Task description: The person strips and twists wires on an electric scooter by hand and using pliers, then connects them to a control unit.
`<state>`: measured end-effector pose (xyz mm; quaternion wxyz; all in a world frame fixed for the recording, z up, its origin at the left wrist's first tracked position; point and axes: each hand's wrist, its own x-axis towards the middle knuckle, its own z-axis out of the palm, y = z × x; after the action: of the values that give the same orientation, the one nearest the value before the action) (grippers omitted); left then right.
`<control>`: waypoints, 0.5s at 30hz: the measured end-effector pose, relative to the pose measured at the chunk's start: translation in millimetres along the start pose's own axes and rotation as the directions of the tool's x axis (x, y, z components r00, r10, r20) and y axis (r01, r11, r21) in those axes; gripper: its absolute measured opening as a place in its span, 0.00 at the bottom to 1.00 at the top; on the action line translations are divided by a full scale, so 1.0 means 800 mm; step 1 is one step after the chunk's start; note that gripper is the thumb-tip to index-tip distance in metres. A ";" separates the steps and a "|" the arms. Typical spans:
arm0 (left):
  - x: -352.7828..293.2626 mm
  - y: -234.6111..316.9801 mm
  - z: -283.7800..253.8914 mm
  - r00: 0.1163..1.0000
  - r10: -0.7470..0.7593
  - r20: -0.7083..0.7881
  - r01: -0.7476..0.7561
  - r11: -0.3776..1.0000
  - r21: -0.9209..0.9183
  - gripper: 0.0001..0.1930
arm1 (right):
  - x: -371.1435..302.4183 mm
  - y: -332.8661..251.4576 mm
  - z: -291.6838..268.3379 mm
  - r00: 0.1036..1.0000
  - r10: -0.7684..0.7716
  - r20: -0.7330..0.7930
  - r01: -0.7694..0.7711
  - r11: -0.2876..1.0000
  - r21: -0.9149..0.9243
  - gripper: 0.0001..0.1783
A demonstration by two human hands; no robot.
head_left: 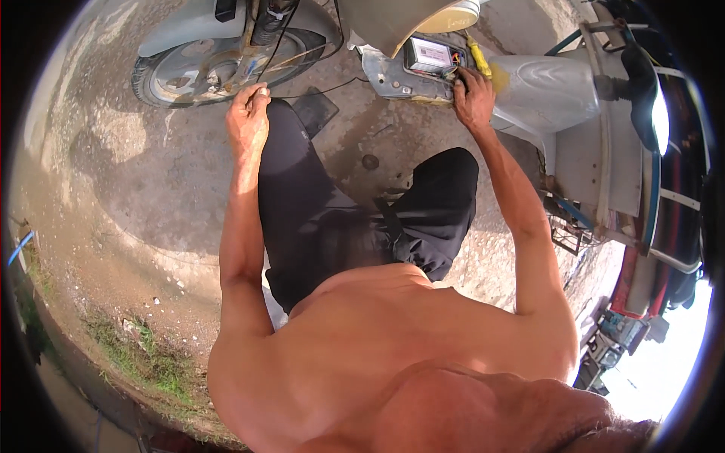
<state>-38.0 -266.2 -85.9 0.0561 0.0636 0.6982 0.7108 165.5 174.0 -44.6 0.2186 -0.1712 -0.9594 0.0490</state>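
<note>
Down on the concrete (151,174), beside a silver scooter (544,90), the person crouches with dark trousers (302,204) filling the middle of the view. Left hand (248,113) is up at the front wheel (219,64), fingers curled tight, thumb and fingertips pinched together around a thin black cable (317,92) that runs off to the right toward the opened bodywork. The wheel sits just above that hand, tyre dusty, fork (253,34) rising from its hub. Right hand (474,97) is pressed into the open compartment (411,75) at the scooter's middle, fingers bent and spread over a cluster of wires; whether they actually grip one I cannot tell, the tips are buried. Just left of that hand sits a boxy battery (430,54) with a pale label on top, and a yellow connector (480,60) lies right against the knuckles. A cream panel (423,19) hangs above the battery. On the ground between the two arms lies a dark flat mat (316,109), near the left wrist, and a small round dark object (370,161) rests on the concrete further toward the knees. Off to the right edge, the scooter's seat and rear frame curve away; a strip of grass (143,355) borders the concrete at lower left.
</note>
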 end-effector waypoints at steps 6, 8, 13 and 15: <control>-0.038 0.096 0.135 0.440 -0.094 0.893 -0.439 0.845 0.305 0.17 | 0.004 0.023 -0.003 0.998 -0.025 0.057 0.020 0.996 0.086 0.24; -0.039 0.080 0.173 0.181 -0.109 0.977 -0.559 0.806 0.194 0.21 | -0.001 0.027 -0.009 0.998 -0.007 0.062 0.002 0.998 0.070 0.26; -0.058 -0.008 0.233 0.210 -0.330 0.920 -0.491 0.778 0.391 0.21 | -0.003 -0.010 -0.049 0.994 0.088 0.069 -0.108 0.917 0.384 0.26; -0.062 -0.026 0.227 0.070 -0.459 0.886 -0.646 0.655 0.391 0.23 | -0.028 -0.045 -0.059 0.984 0.054 -0.171 0.006 0.943 0.334 0.18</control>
<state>40.9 -95.0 -104.0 0.4263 0.5970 0.6710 0.1080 193.8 133.7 -4.9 0.3285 -0.1472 -0.9118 0.1975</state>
